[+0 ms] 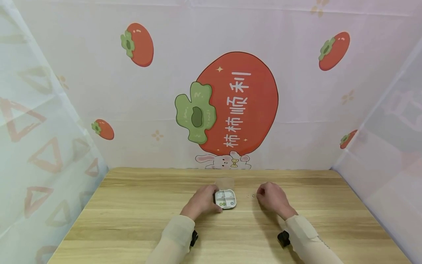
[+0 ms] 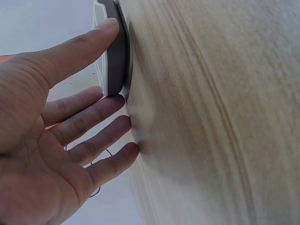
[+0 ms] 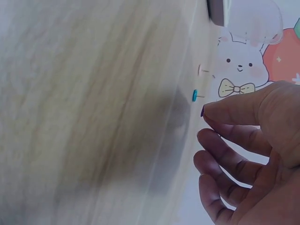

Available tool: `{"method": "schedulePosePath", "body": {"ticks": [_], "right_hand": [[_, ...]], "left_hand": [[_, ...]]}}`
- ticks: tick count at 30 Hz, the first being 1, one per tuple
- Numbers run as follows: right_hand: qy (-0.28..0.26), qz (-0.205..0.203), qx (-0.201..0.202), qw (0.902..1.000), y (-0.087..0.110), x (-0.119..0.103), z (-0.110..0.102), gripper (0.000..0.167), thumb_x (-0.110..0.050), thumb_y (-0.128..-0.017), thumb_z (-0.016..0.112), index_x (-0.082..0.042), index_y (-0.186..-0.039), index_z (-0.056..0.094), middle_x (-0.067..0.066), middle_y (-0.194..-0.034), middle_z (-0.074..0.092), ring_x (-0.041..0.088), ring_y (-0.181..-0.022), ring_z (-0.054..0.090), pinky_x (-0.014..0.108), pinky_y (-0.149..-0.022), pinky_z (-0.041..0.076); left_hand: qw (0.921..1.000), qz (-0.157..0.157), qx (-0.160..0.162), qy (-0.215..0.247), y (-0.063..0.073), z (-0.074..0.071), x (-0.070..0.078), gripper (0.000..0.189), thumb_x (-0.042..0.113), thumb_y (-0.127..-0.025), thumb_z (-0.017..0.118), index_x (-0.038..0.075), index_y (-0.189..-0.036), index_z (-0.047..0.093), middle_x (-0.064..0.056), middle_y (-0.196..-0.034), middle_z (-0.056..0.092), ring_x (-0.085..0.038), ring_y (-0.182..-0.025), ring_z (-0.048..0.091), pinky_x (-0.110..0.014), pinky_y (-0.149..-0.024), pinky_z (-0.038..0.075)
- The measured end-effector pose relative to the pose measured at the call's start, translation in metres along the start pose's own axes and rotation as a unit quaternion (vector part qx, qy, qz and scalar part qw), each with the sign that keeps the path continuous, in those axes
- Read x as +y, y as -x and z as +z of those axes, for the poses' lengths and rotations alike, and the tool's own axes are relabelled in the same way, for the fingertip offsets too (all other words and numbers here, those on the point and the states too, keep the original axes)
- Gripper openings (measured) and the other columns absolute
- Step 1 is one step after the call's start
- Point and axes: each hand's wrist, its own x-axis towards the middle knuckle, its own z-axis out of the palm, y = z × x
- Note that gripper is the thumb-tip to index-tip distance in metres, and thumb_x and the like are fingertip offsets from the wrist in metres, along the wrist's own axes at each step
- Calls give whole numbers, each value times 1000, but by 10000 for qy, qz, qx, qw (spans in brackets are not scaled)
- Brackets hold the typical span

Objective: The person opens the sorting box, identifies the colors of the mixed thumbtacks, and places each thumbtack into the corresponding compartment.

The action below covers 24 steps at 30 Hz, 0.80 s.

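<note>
A small white box [image 1: 225,198] with a dark base sits on the table, its clear lid [image 1: 225,182] raised at the back. Its divided compartments hold several tiny round pieces, including green ones at front left. My left hand [image 1: 202,201] grips the box's left side between thumb and fingers. To the right, my right hand [image 1: 273,198] pinches a tiny purple piece [image 3: 203,111] between thumb and index finger, mostly hidden by the fingertips. Beside those fingertips, a teal round-headed pin [image 3: 195,95] and a pale pink one [image 3: 200,70] stand head down on the table, points up.
The wood-grain table [image 1: 132,220] meets a white cloth backdrop [image 1: 158,91] printed with persimmons and a rabbit. Cloth also hangs along the left and right sides. A black wrist camera mount [image 1: 283,239] is strapped at the right sleeve.
</note>
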Motion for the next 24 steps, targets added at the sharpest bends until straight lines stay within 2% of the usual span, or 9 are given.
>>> {"method": "schedulePosePath", "body": {"ticks": [6, 15, 24], "right_hand": [[-169, 40, -9, 9998, -1, -10, -4, 8, -3, -84, 74, -9, -79, 74, -1, -75, 65, 16, -70, 56, 39, -66, 50], [-165, 10, 55, 9998, -3, -24, -10, 9, -3, -84, 73, -11, -79, 74, -2, -77, 64, 17, -73, 57, 39, -68, 50], [-279, -214, 147, 9993, -4, -39, -12, 10, -2, -82, 76, -10, -77, 73, -3, -75, 64, 15, -72, 55, 37, -67, 50]], "left_hand": [[10000, 54, 4, -30, 0, 0, 0, 64, 18, -69, 96, -1, -121, 65, -10, -110, 66, -22, -95, 57, -44, -92, 50], [10000, 56, -4, 17, 0, 0, 0, 64, 18, -68, 97, -2, -120, 65, -10, -109, 66, -22, -93, 58, -45, -91, 50], [9999, 126, 20, -69, 1, -1, 0, 64, 18, -68, 97, -3, -120, 65, -10, -110, 67, -21, -94, 59, -45, -91, 51]]}}
